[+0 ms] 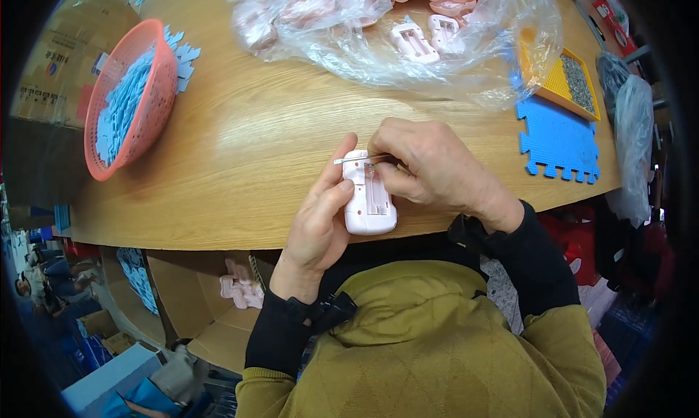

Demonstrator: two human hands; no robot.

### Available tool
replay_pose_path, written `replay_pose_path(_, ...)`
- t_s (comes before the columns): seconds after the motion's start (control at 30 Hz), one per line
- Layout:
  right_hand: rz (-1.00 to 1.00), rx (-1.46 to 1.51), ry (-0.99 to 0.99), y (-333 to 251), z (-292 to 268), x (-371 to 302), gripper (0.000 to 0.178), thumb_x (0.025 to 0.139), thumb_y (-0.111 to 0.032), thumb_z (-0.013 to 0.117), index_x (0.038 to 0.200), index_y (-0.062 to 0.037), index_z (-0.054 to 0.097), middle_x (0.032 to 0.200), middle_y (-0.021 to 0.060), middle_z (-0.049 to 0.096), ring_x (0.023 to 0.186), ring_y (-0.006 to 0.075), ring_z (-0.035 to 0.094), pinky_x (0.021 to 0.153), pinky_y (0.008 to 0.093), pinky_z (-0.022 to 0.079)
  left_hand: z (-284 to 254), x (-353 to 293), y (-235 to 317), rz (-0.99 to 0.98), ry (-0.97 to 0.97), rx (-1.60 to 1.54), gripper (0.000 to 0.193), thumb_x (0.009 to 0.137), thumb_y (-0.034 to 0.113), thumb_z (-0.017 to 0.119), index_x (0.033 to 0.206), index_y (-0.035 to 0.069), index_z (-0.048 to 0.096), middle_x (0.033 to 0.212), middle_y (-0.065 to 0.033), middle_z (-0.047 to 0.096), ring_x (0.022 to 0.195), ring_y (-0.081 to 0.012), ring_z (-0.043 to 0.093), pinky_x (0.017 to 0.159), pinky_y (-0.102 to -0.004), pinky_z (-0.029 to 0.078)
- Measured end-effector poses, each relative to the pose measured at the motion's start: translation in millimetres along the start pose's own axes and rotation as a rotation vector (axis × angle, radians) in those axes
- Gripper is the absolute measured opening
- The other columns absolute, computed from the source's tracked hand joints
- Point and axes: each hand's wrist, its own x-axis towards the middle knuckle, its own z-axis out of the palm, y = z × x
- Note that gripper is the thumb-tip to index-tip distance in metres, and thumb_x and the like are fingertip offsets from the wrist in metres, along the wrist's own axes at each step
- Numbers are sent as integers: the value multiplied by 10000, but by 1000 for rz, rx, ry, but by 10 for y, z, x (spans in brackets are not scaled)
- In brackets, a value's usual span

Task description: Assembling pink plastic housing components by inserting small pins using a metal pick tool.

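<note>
A pale pink plastic housing with a battery compartment [370, 213] is held near the table's front edge, its open compartment facing up. My left hand [317, 220] grips it from the left side, the thumb resting on its edge. Over the upper end of the housing, my right hand [431, 163] is closed in a pinch. From its fingers a thin, pale, strip-like piece [351, 159] sticks out to the left across the housing; its exact kind is too small to tell. Metal contacts show at the compartment's near end.
A clear plastic bag [320, 43] of pink housings lies at the far side, with two loose housings [413, 42] on it. At left stands a coral basket [162, 90] of light blue strips. A blue foam mat [559, 137] and yellow tray [557, 90] of small metal parts are at right. Below the table is a cardboard box [218, 341].
</note>
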Motion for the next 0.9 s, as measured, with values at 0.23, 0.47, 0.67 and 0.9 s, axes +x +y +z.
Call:
replay_pose_path(0.23,-51,-118,5,-34,17,22,145,749,-94,657,846,-14,586,754,121,578,679,297,611,589,372,484,-11,-4,-63,-13,51,-55,569,961,178,436,1449,-35,231,1282,-157,515,1144,-242,560,949,-392,490)
replay_pose_path(0.47,16,10,24,29,-19,-2,95,767,-72,665,835,-12,638,759,115,604,678,294,622,598,362,497,-37,1,-47,-47,-76,-129,555,985,180,434,1468,-4,230,1293,-158,512,1135,-262,571,931,-396,500)
replay_pose_path(0.67,15,-89,16,7,42,-5,136,766,-135,656,867,-45,656,798,106,625,720,302,645,619,391,520,-46,-15,-96,-50,2,-128,561,985,158,418,1479,-1,203,1346,-147,471,1194,-231,525,983,-372,462)
replay_pose_path(0.9,-120,-201,106,-45,104,-112,109,783,-146,648,864,-74,639,754,65,556,651,269,615,575,364,511,-16,-9,-77,10,74,-102,561,969,179,409,1462,-12,222,1317,-166,493,1159,-262,553,957,-407,487)
